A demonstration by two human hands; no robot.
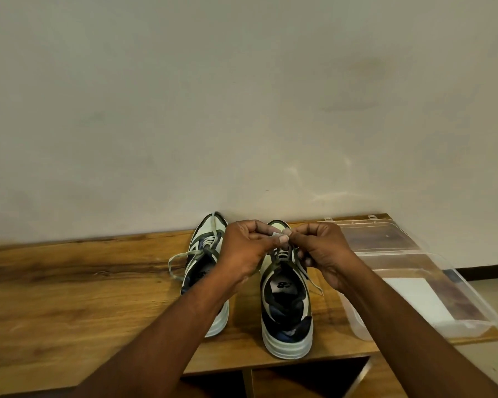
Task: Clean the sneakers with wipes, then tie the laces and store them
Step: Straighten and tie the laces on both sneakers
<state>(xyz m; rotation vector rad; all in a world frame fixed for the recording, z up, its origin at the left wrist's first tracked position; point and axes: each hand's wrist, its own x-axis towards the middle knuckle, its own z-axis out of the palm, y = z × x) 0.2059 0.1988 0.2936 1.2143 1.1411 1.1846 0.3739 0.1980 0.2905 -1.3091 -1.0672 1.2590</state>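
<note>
Two white, olive and navy sneakers stand side by side on the wooden table (69, 282), toes toward the wall. The left sneaker (206, 254) has loose laces trailing to its left. Above the tongue of the right sneaker (285, 297), my left hand (247, 248) and my right hand (322, 251) meet, each pinching a part of that shoe's pale lace (279, 234). One lace end hangs down the right side of the shoe. My left forearm covers the heel of the left sneaker.
A clear plastic storage box (457, 285) stands open at the table's right end, its lid (380, 234) lying behind it against the wall, with a white sheet inside. The wall runs directly behind the shoes. Below the table's front edge is a dark opening.
</note>
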